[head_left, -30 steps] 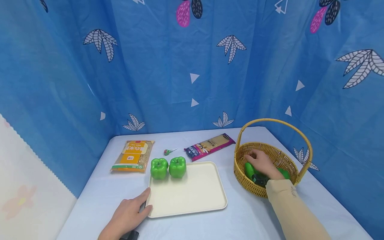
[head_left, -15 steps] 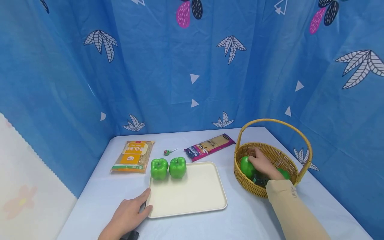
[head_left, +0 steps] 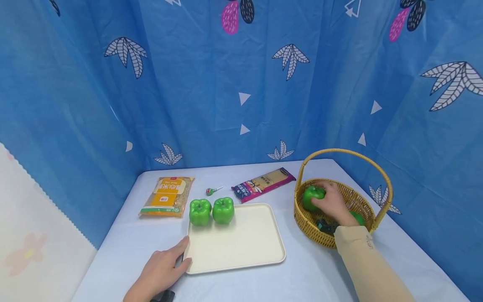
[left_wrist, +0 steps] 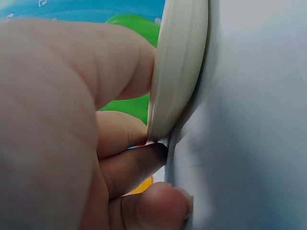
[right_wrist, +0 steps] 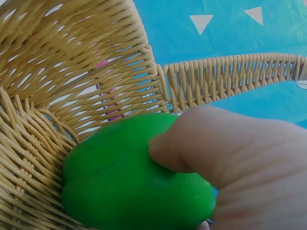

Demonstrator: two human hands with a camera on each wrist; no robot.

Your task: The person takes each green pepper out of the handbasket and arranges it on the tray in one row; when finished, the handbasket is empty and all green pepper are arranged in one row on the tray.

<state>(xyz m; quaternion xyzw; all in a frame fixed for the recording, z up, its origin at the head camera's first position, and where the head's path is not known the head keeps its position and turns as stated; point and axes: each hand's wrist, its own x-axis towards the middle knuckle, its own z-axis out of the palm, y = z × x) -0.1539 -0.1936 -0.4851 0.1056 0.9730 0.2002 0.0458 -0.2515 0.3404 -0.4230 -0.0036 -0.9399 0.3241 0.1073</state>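
In the head view my right hand point(head_left: 331, 200) is inside the wicker basket point(head_left: 327, 240) and grips a green bell pepper point(head_left: 312, 198). The right wrist view shows the thumb pressed on the side of this pepper point(right_wrist: 115, 172); the other fingers are mostly hidden. My left hand point(head_left: 162, 266) rests at the left edge of a cream tray point(head_left: 241, 247), thumb and index finger spread and touching its rim. Two green bell peppers stand upright side by side at the tray's back left, a left one point(head_left: 200, 212) and a right one point(head_left: 223, 210).
More green point(head_left: 356, 218) shows in the basket beneath my right wrist. The basket's tall handle point(head_left: 347, 152) arches over it. Behind the tray lie a grain bag point(head_left: 167, 197), a lollipop point(head_left: 211, 191) and a noodle packet point(head_left: 263, 184). A blue curtain point(head_left: 211, 105) hangs behind the table.
My right hand has turned the bell pepper upright and shifted it toward the back of the basket. My left hand and the tray have stayed still.
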